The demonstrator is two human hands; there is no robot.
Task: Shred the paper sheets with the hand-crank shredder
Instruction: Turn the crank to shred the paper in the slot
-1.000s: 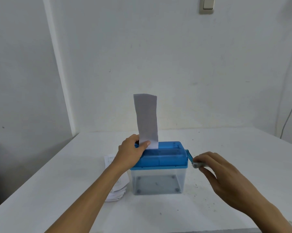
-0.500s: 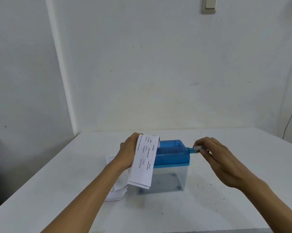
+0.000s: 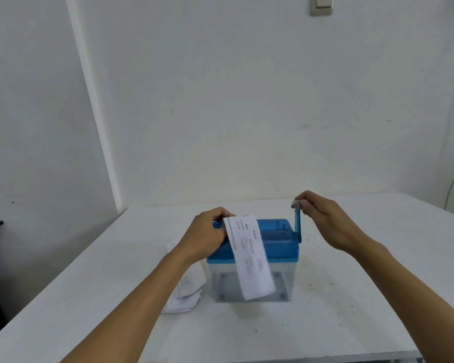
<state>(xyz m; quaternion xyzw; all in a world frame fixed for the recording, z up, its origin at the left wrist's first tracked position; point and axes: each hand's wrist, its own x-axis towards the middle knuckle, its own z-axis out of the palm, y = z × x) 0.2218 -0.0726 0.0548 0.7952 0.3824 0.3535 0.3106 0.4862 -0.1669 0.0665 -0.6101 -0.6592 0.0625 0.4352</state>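
While the paper sheet (image 3: 249, 255) hangs bent forward over the front of the shredder (image 3: 286, 247), just below the centre of the frame, the step in hand is judged to be the feeding of a sheet. The upper end of the sheet is held at the left part of the blue lid (image 3: 273, 229) by the left hand (image 3: 207, 234), whose grip is closed, the fingers being curled over the paper and the lid edge. Whether that end is engaged in the slot is hidden by the hand and cannot be told. The free end lies in front of the clear bin (image 3: 283, 281), in which no shreds can be made out. At the right of the shredder the crank arm (image 3: 298, 229) stands nearly upright, and the knob (image 3: 296, 204) at its top is pinched in the closed grip of the right hand (image 3: 325, 221). A stack of sheets (image 3: 186, 289) lies on the surface (image 3: 351, 297) just left of the bin, so most of the task is judged to remain. For the next move, the sheet should be aligned square to the slot, the lid steadied, and the crank turned evenly. A skewed or doubled sheet may be expected to jam.
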